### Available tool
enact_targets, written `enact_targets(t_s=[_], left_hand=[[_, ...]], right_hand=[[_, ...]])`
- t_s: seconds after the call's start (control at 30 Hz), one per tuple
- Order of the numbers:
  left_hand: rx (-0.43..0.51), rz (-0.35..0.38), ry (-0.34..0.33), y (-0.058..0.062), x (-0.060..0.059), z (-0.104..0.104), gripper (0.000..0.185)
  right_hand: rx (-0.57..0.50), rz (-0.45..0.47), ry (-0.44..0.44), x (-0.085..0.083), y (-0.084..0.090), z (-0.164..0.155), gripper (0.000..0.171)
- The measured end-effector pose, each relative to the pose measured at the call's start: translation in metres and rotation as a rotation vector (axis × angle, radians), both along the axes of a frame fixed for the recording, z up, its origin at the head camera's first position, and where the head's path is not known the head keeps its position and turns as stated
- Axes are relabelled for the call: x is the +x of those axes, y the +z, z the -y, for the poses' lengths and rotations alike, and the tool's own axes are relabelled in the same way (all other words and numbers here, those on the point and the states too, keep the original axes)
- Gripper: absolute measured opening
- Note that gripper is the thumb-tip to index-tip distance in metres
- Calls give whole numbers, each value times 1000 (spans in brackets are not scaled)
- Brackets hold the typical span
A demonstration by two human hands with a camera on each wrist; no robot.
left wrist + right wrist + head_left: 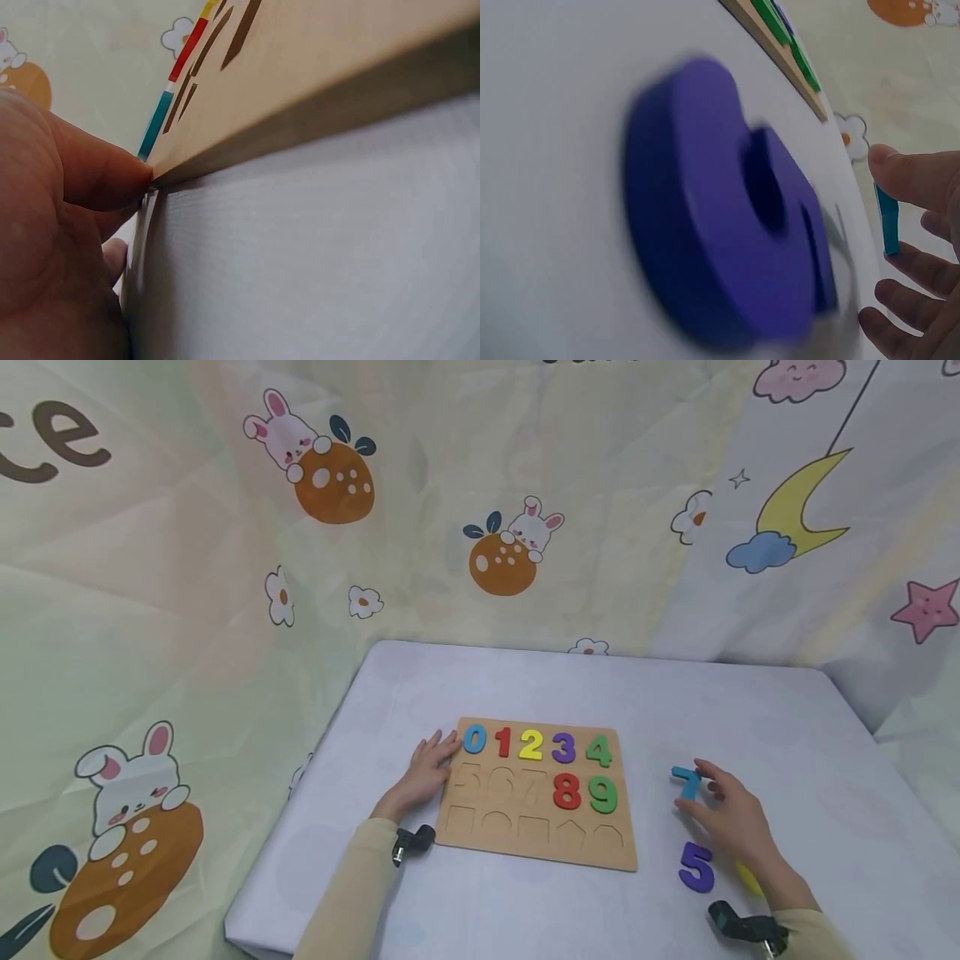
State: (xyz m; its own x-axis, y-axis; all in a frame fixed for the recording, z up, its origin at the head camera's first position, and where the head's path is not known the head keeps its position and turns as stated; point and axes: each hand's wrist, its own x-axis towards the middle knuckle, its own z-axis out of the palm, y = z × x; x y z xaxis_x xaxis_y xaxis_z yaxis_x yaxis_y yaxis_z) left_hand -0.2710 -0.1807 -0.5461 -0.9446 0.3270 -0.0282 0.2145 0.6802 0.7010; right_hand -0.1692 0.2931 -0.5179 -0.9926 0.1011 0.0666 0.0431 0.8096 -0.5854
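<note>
A wooden puzzle board point(536, 835) lies on the table with 0, 1, 2, 3, 4 in its top row and a red 8 point(566, 791) and green 9 point(602, 794) below. My left hand point(429, 767) rests flat against the board's left edge beside the blue 0 point(474, 739); in the left wrist view the thumb point(97, 176) presses the board's point(315, 60) corner. My right hand point(699, 790) pinches a teal 7 point(683, 774) right of the board, fingers point(919, 176) on the 7 point(889, 225). A purple 5 point(696, 867) point(720, 225) lies loose nearby.
A yellow piece point(748, 877) peeks out under my right wrist. Empty cut-outs for digits and shapes fill the board's lower left. The white-covered table point(750, 718) is ringed by a cartoon-print backdrop point(225, 568); its front edge is near my arms.
</note>
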Motion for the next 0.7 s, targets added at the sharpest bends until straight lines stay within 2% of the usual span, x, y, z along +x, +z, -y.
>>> enact_targets(t_s=[0.23, 0.33, 0.5, 0.7], left_hand=[[10, 19, 0, -1, -1, 1, 55], [8, 30, 6, 0, -2, 1, 54], [12, 44, 9, 1, -1, 1, 54], [6, 42, 9, 0, -1, 1, 54]], right_hand=[[-2, -71, 77, -7, -2, 27, 76], [-24, -63, 105, -7, 0, 38, 76], [-59, -42, 121, -7, 4, 55, 74], [-66, -77, 129, -9, 2, 72, 69]])
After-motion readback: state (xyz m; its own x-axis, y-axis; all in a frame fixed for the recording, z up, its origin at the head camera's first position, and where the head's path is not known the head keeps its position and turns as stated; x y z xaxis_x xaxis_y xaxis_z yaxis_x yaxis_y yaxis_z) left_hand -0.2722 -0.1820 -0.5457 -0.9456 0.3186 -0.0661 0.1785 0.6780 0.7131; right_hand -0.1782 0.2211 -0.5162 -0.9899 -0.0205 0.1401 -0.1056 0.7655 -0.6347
